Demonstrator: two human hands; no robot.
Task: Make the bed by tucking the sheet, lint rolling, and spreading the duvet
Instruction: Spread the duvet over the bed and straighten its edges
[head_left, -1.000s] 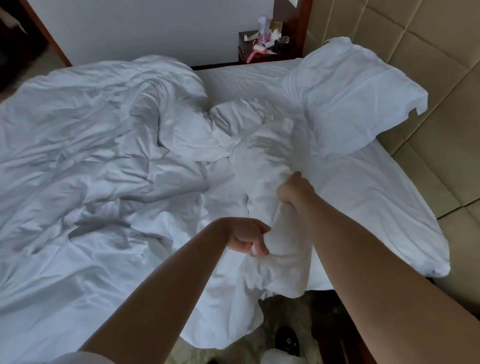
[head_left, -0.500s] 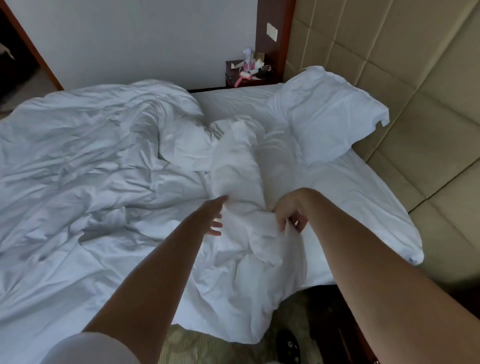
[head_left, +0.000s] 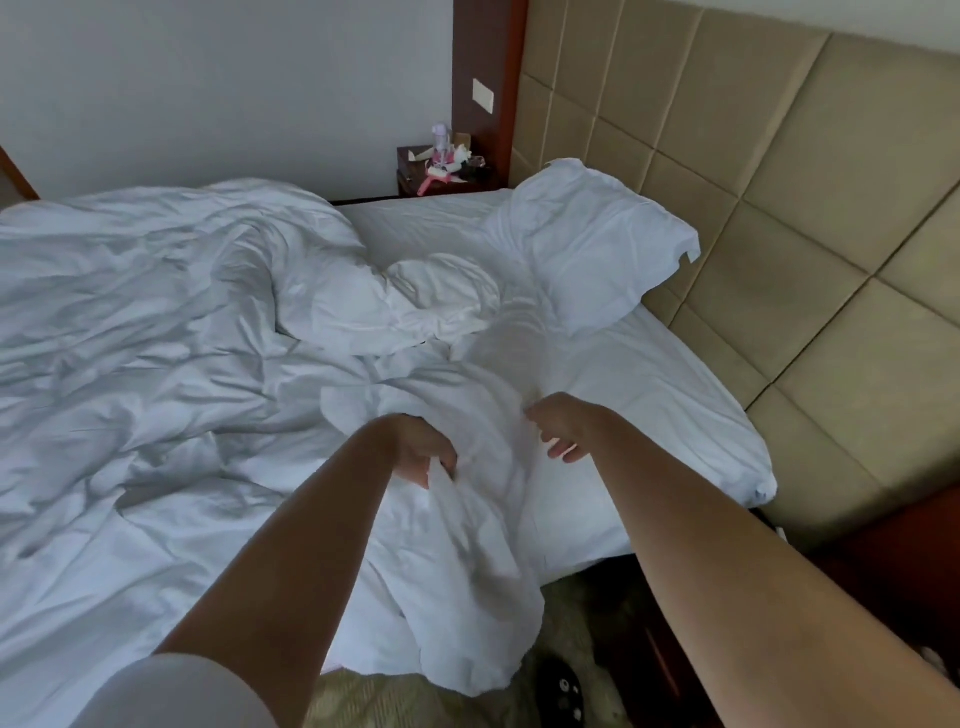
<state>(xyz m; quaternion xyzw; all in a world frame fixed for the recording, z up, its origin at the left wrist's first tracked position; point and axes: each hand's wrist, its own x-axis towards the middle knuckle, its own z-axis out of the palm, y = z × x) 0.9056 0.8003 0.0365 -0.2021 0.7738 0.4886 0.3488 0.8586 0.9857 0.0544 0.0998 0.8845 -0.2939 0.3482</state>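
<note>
We had the duvet (head_left: 156, 364) lying crumpled over the left and middle of the bed, with one bunched corner spilling off the near edge toward the floor. Our left hand (head_left: 423, 447) gripped a fold of that corner, fingers curled round the cloth. Our right hand (head_left: 558, 428) was at the duvet just to the right; its upper fingers looked buried in the fabric while the lower ones hung loose, so we could not tell whether it held anything.

To the right of the duvet, the sheet (head_left: 649, 395) lay bare and fairly smooth across the mattress. Its near right corner looked rounded over the mattress, though we could not see whether the edge was tucked under. A pillow (head_left: 587, 244) leaned against the padded headboard (head_left: 779, 208) at the far right.

We judged the task to be at an early stage: the duvet was far from spread, and nothing showed any lint rolling. A pink-handled item, perhaps the lint roller (head_left: 441, 176), sat among clutter on the far bedside table (head_left: 410, 184), untouched.
</note>
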